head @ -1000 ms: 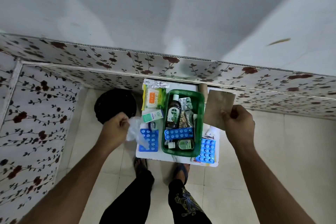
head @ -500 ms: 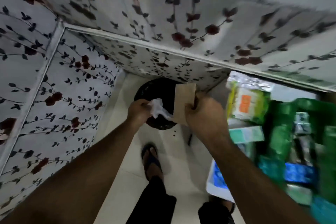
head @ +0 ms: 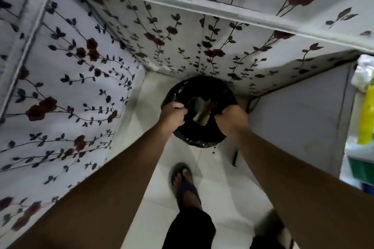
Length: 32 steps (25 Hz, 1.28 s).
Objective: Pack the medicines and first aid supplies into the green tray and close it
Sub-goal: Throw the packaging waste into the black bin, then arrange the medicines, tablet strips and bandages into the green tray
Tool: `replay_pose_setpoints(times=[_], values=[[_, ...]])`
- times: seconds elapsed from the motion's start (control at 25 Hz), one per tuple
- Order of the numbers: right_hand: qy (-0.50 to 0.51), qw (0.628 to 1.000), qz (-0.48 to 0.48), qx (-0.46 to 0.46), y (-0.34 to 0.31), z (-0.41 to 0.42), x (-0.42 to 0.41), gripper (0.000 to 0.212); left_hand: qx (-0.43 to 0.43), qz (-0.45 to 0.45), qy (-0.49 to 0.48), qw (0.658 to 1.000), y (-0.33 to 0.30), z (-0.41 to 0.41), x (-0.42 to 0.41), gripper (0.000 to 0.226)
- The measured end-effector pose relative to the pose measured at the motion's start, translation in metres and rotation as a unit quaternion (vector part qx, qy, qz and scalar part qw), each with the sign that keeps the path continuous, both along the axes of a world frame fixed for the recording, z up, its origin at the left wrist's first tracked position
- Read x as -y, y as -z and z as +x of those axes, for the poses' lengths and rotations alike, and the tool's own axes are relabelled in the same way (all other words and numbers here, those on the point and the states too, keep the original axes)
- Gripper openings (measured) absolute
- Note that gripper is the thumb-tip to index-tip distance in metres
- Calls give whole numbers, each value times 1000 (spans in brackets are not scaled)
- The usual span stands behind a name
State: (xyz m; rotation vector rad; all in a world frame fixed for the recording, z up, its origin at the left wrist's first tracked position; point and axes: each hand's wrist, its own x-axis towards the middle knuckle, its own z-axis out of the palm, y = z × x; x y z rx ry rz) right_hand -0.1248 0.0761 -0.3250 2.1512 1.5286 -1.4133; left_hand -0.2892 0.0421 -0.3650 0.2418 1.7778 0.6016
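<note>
Down at the bottom, nearest of all, a dark trouser leg point(head: 190, 228) and a sandalled foot point(head: 185, 184) planted on the pale tiled floor point(head: 222, 198), between the two forearms. Up the arms we go — the left hand point(head: 172, 116) is curled tight on the near-left rim of a black bin bag point(head: 200, 137), fingers pinching the plastic. The right hand point(head: 232, 120) is fisted on the near-right rim in the same way, so both hands are clamped on the bag with its mouth held apart between them. Just past the knuckles, down inside the opening, a brown piece of card or paper point(head: 202, 116) lies tilted, with something pale beside it; too dark in there to tell what. Right of the right hand, a plain grey panel point(head: 299, 123) stands in the way, hiding most of what lies beyond. Only a sliver of the green tray point(head: 362, 170) shows at the far right edge, well apart from both hands, with a blurred yellow-green packet point(head: 366, 115) above it. Beyond the bag and off to the left, floral-patterned walls point(head: 81, 70) close in the corner — red roses, dark vines
</note>
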Motion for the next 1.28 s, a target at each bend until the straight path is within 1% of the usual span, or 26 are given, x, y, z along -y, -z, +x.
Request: replay_pose_setpoints(times=[0.12, 0.24, 0.36, 0.44, 0.56, 0.68, 0.72, 0.8, 0.88, 0.96, 1.04, 1.12, 1.28], values=[[23, 1000, 12, 0, -32, 11, 20, 9, -19, -2, 4, 1000, -36, -2, 22, 11], [46, 998, 39, -24, -97, 25, 42, 23, -34, 5, 5, 999, -87, 10, 41, 12], [21, 993, 106, -44, -173, 58, 56, 21, -48, 17, 36, 998, -152, 51, 48, 13], [30, 983, 163, -75, -217, 83, 64, 19, -61, 28, 72, 995, -190, 80, 52, 16], [75, 963, 224, -126, -285, 161, 68, 13, -57, 49, 114, 991, -250, 143, 53, 15], [133, 943, 267, -145, -325, 254, 68, 8, -84, 110, 192, 972, -282, 197, 52, 16], [161, 936, 275, -145, -329, 282, 68, 9, -104, 129, 231, 959, -287, 210, 50, 19], [205, 926, 297, -112, -333, 338, 67, 13, -159, 161, 297, 928, -291, 239, 46, 35], [223, 929, 291, -51, -315, 389, 64, 11, -213, 185, 337, 898, -285, 262, 42, 47], [225, 941, 254, 13, -287, 422, 63, 12, -254, 196, 374, 870, -272, 270, 40, 50], [240, 948, 203, 50, -261, 440, 67, 21, -280, 193, 411, 846, -258, 271, 38, 51], [256, 952, 160, 51, -242, 444, 70, 32, -304, 195, 434, 825, -249, 270, 35, 52], [275, 951, 131, 56, -218, 445, 73, 44, -357, 213, 464, 783, -243, 273, 28, 49]])
